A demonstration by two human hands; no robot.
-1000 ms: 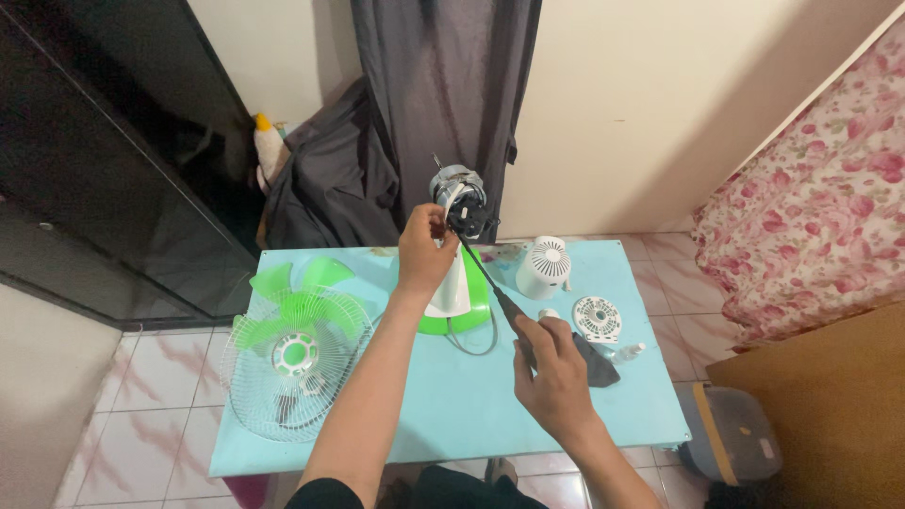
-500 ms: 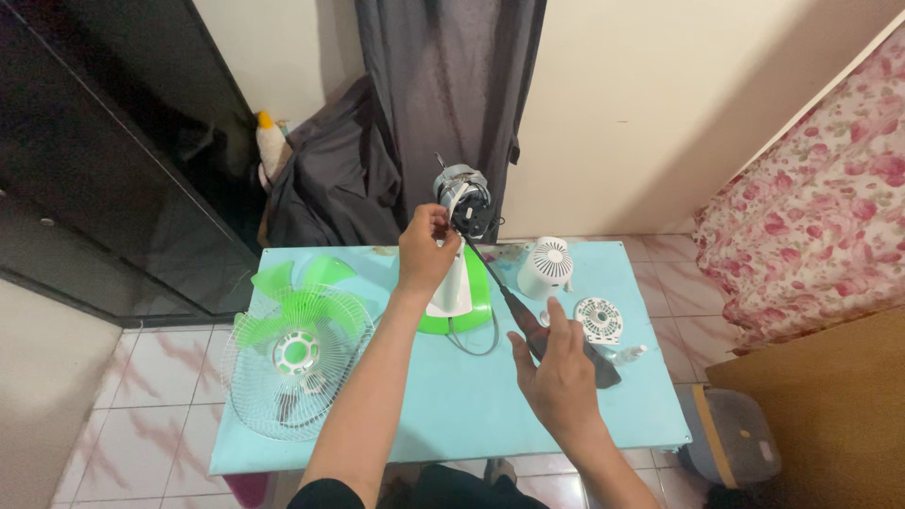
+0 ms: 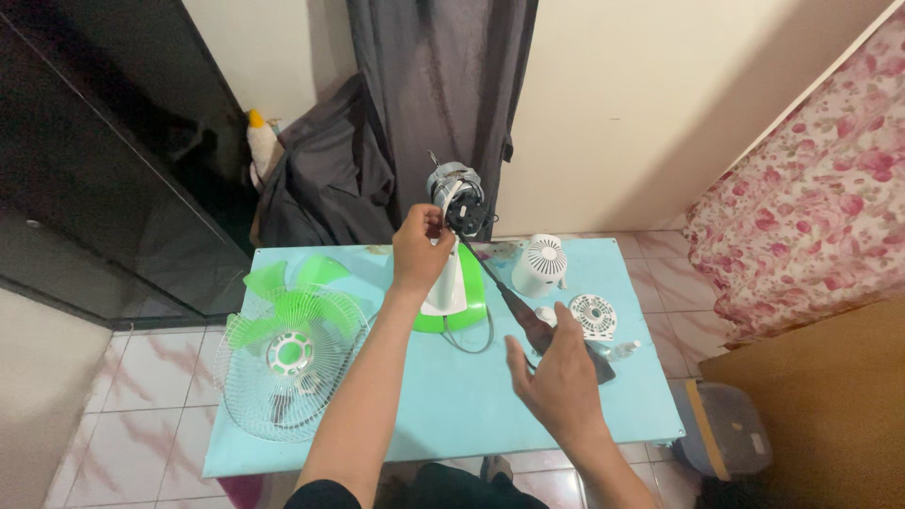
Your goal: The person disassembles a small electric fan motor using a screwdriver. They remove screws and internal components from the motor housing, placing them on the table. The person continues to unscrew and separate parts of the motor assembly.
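Left hand [image 3: 421, 247] pinches fan motor [image 3: 456, 200]; right hand [image 3: 558, 372], half open, loosely holds screwdriver [image 3: 514, 303]. Tip could slip; stand [image 3: 451, 300] might tip toward surface's [image 3: 452, 415] far edge.

A bare fan motor [image 3: 455, 196] stands upright on its white-and-green stand [image 3: 452, 294]; a long black screwdriver [image 3: 509, 302] slants down from the motor.

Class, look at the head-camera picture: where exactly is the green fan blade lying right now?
The green fan blade lies on the wire fan guard at the left end of the light blue table, left of the person's left forearm and the fan's green-and-white base.
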